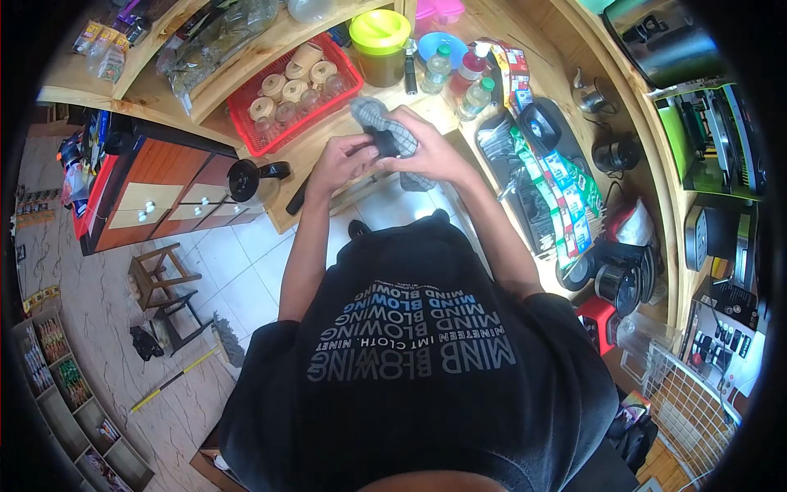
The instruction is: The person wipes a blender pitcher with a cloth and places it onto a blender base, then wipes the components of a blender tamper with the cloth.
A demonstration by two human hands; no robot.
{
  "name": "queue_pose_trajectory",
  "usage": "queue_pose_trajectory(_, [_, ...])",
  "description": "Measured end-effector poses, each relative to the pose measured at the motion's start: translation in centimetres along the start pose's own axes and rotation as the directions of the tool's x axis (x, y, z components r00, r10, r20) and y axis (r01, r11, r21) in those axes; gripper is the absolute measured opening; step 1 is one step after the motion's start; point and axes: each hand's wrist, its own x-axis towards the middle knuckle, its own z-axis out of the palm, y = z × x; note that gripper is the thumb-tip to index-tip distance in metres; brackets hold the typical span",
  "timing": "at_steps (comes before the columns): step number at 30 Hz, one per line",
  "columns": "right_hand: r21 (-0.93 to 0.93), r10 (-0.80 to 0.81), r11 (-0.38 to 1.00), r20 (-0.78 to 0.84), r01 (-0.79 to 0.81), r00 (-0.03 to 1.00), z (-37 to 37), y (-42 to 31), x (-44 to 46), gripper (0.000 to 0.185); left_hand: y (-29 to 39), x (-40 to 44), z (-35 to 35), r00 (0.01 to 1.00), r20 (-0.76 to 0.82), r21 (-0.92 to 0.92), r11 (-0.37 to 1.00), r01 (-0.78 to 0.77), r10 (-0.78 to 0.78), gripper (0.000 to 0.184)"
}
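My right hand (433, 152) is closed around a grey checked cloth (370, 113), one end of which sticks up while another hangs below. Against the cloth sits a small black piece (384, 144); its kind I cannot make out. My left hand (338, 164) has its fingers bent and pinched at the left edge of this black piece. Both hands are held close together, above the front edge of the wooden counter (332, 116). A long black handle (297, 199) lies on the counter edge below my left hand.
Beyond my hands are a red basket (354, 82) of several jars with beige lids and a yellow-lidded container (380, 37). To the right stand green-capped bottles (475, 100) and a black tray (492, 139) with sachets (566, 209). A dark-lidded jug (243, 180) is at left.
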Motion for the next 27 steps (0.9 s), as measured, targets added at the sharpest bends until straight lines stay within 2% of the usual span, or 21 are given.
queue_pose_trajectory(2, [-0.088, -0.077, 0.993, 0.042, 0.080, 0.996, -0.2, -0.1, 0.1, 0.062, -1.7, 0.1, 0.2, 1.000, 0.016, -0.026, 1.000, -0.002, 0.003, 0.022])
queue_pose_trajectory(4, [-0.100, -0.119, 0.987, 0.066, 0.126, 0.991, -0.3, -0.4, 0.3, 0.060, -4.0, 0.2, 0.2, 0.997, 0.030, -0.320, 0.945, 0.073, -0.067, 0.023])
queue_pose_trajectory(5, [-0.108, -0.162, 0.979, 0.090, 0.171, 0.983, -0.4, -0.5, 0.3, 0.059, -4.0, 0.1, 0.5, 0.997, 0.031, -0.320, 0.945, 0.071, -0.065, 0.023])
queue_pose_trajectory(7, [-0.131, -0.164, 0.976, 0.086, 0.174, 0.983, -0.6, -0.1, 0.2, 0.057, -4.0, -0.1, 1.2, 0.988, 0.024, -0.540, 0.830, 0.140, -0.151, 0.026])
queue_pose_trajectory(8, [-0.151, -0.165, 0.973, 0.084, 0.176, 0.983, -0.7, 0.2, 0.2, 0.056, -3.4, 0.0, 1.4, 0.988, 0.025, -0.539, 0.830, 0.141, -0.152, 0.026])
queue_pose_trajectory(9, [-0.151, -0.164, 0.973, 0.084, 0.176, 0.983, -0.8, 0.8, 0.1, 0.056, -2.9, 0.1, 1.5, 0.985, 0.079, -0.441, 0.881, 0.171, -0.152, 0.027])
queue_pose_trajectory(10, [-0.026, -0.048, 0.998, 0.052, 0.049, 0.997, -0.9, 1.6, -0.1, 0.054, -2.3, 0.2, 1.6, 0.979, 0.132, -0.338, 0.921, 0.193, -0.157, 0.029])
queue_pose_trajectory(11, [0.103, 0.072, 0.992, 0.038, -0.075, 0.997, -0.9, 2.4, -0.4, 0.052, -1.8, 0.5, 2.2, 0.979, 0.128, -0.340, 0.920, 0.193, -0.158, 0.029])
queue_pose_trajectory(12, [0.333, 0.207, 0.919, 0.045, -0.210, 0.977, -0.5, 3.0, -0.8, 0.043, -1.2, 1.0, 3.1, 1.000, 0.003, -0.077, 0.997, -0.002, 0.002, 0.029])
queue_pose_trajectory(13, [0.335, 0.203, 0.919, 0.054, -0.209, 0.978, -0.3, 3.6, -1.0, 0.043, -0.6, 1.3, 3.8, 0.979, -0.075, 0.214, 0.962, -0.171, 0.190, 0.029])
queue_pose_trajectory(14, [0.379, 0.251, 0.900, -0.055, -0.213, 0.966, -0.2, 3.8, -1.1, 0.039, 0.2, 1.0, 4.2, 0.957, -0.127, 0.336, 0.919, -0.205, 0.259, 0.036])
queue_pose_trajectory(15, [0.422, 0.302, 0.882, -0.161, -0.211, 0.940, -0.2, 3.8, -1.1, 0.035, 1.1, 0.8, 4.3, 0.956, -0.134, 0.338, 0.919, -0.204, 0.262, 0.036])
queue_pose_trajectory(17, [0.439, 0.337, 0.868, -0.170, -0.235, 0.926, -0.4, 3.8, -1.2, 0.032, 2.2, 0.5, 4.7, 0.983, -0.161, 0.503, 0.864, 0.008, 0.084, 0.039])
queue_pose_trajectory(18, [0.408, 0.330, 0.881, -0.167, -0.240, 0.929, -0.4, 3.8, -1.2, 0.032, 1.7, 0.7, 5.0, 0.983, -0.164, 0.500, 0.866, 0.011, 0.083, 0.039])
queue_pose_trajectory(20, [0.378, 0.328, 0.892, -0.162, -0.249, 0.931, -0.1, 3.8, -1.4, 0.032, 1.3, 1.1, 5.7, 0.906, -0.232, 0.545, 0.819, -0.181, 0.354, 0.037])
queue_pose_trajectory(22, [0.483, 0.344, 0.847, -0.178, -0.222, 0.922, 0.3, 3.8, -1.3, 0.031, 2.0, 0.8, 6.0, 0.920, -0.240, 0.520, 0.841, -0.147, 0.309, 0.033])
queue_pose_trajectory(26, [0.459, 0.338, 0.861, -0.199, -0.217, 0.920, 0.1, 3.2, -1.7, 0.030, 1.5, 0.9, 6.1, 0.933, -0.252, 0.485, 0.868, -0.107, 0.256, 0.026])
queue_pose_trajectory(27, [0.401, 0.313, 0.890, -0.191, -0.217, 0.930, -0.1, 3.2, -1.7, 0.030, 1.1, 0.9, 6.1, 0.933, -0.252, 0.486, 0.868, -0.106, 0.256, 0.026])
